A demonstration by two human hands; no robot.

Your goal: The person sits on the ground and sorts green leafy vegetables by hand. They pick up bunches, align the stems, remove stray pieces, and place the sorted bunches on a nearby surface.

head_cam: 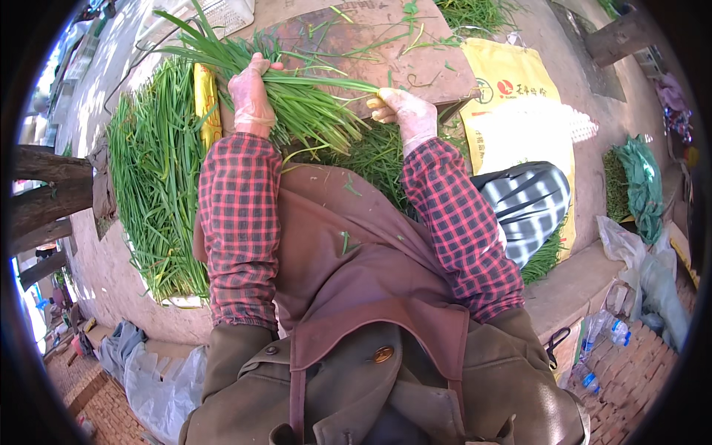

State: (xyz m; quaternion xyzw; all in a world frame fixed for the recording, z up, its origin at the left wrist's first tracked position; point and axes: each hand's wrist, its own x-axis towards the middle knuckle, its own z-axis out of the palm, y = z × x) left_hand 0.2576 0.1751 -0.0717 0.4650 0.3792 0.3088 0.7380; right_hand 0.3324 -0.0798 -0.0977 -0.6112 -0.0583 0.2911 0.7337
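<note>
My left hand (253,97), in a thin translucent glove, is closed around a bunch of long green leafy stalks, likely garlic chives (311,114). To its right, my gloved right hand (409,111) pinches the pale ends of a few stalks that stretch across from the bunch. Behind both hands lies a worn wooden board (372,33) strewn with loose leaves. A large pile of the same greens (161,183) is stacked at the left, beside a rolled yellow packet (207,105). Loose green trimmings (378,158) lie below the board, between my forearms.
A yellow printed sack (500,67) is spread on the ground at the right, partly under my knee. A white plastic crate (228,16) stands at the upper left. Wooden posts (50,183) rise at the left. Plastic bags (164,389) and bottles (618,332) lie near the lower corners.
</note>
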